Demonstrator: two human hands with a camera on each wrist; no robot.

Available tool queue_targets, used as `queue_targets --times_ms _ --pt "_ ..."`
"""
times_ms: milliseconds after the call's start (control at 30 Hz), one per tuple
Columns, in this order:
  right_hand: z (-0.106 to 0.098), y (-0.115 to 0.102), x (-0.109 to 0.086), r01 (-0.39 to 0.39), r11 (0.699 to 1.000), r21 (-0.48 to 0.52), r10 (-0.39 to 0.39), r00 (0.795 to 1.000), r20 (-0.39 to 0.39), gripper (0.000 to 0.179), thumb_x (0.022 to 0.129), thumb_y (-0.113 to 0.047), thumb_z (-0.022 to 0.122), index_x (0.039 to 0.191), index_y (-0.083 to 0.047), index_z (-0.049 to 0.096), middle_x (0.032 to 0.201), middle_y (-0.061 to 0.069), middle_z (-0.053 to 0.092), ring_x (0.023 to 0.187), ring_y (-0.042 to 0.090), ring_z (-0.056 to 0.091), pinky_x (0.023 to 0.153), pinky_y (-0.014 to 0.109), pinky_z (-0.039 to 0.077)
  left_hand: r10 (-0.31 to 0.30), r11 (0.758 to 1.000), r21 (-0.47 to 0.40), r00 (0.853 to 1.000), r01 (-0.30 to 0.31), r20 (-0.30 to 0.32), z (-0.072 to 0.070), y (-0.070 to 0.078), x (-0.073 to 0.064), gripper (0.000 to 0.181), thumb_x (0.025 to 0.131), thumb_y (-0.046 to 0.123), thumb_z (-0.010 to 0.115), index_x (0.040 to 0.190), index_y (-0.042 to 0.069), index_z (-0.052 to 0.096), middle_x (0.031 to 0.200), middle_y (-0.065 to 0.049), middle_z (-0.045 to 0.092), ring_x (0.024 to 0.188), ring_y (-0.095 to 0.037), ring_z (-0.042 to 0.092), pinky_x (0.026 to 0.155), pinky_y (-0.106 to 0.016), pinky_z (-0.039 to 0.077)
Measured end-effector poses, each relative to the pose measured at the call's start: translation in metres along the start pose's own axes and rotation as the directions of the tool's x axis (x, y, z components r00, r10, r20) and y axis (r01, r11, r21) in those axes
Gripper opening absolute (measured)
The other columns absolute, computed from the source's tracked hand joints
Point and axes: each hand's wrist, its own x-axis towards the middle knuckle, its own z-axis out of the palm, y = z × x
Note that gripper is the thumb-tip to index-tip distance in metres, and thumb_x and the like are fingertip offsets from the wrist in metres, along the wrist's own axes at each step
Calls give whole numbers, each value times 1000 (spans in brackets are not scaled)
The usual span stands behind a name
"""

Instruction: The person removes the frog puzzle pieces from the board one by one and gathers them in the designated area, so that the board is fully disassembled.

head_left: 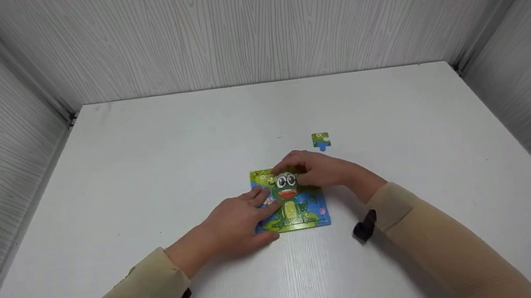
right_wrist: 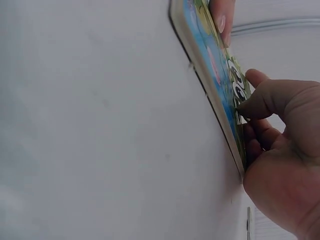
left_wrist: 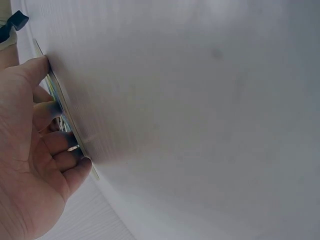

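A square jigsaw board [head_left: 321, 214] with a green frog picture lies flat on the white table in the head view. My left hand [head_left: 241, 223] rests over its left side, fingers spread and fairly straight on the picture, thumb along the near edge. At the upper part, my right hand [head_left: 322, 168] pinches the jigsaw piece [head_left: 285, 181] with the frog's eyes between thumb and fingers. The right wrist view shows that thumb [right_wrist: 252, 107] at the eyes, close over the board. A loose green and blue jigsaw piece [head_left: 321, 140] lies beyond the right hand.
White table surface [head_left: 171, 144] surrounds the board. Grey wood-grain panels [head_left: 252, 27] stand at the back and both sides. A dark strap [head_left: 365, 227] hangs by the right sleeve, and another [head_left: 183, 297] by the left.
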Motion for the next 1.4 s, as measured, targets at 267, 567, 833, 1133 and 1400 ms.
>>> queue_targets --times_ms 267,567,833,1133,1400 --pt "2 2 2 21 1000 -21 -21 1000 -5 57 94 -4 68 148 -21 63 141 -2 58 114 21 51 96 36 45 4 1000 -16 1000 -5 -3 -3 1 -1 70 105 60 52 164 23 44 169 -15 34 157 -34 33 115 -54 45" --pt "4 1 2 25 999 -47 -26 999 -26 54 95 -12 79 146 -24 67 138 1 59 115 22 52 95 37 46 -7 1000 -10 999 7 33 -4 2 -1 72 106 63 48 166 24 40 171 -14 30 158 -33 29 117 -53 42" --pt "7 2 1 -9 998 -54 6 999 -53 50 96 -19 81 144 -29 69 132 -2 59 114 21 53 95 36 47 5 1000 -6 1000 -5 18 -2 2 0 72 106 63 49 165 23 42 170 -14 32 157 -33 30 118 -52 42" --pt "12 3 -2 -4 999 -41 -1 993 -119 49 98 -22 77 145 -21 67 136 -2 62 114 20 56 100 36 48 0 1000 -3 1000 0 19 -1 2 0 72 106 63 48 165 23 42 171 -14 32 157 -33 31 117 -52 43" --pt "9 -4 -2 31 999 -27 -35 981 -189 49 99 -22 78 146 -16 65 142 -1 64 130 22 58 111 47 47 -5 1000 9 1000 5 18 -1 0 0 73 106 64 47 165 23 42 171 -14 32 158 -32 30 117 -51 43"
